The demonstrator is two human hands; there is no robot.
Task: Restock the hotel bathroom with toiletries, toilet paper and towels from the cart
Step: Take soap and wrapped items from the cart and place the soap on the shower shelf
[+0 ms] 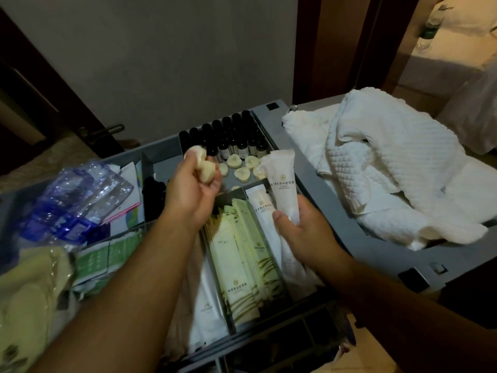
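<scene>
Here, left grip (194, 190) curled round two round soaps (205, 166); right grip (304, 232) clasping white sachets (283, 181) above cart tray (333, 203).

L hand (193, 189) & R hand (301, 230) bare, forearms (129, 286) bare to frame edge.
</scene>
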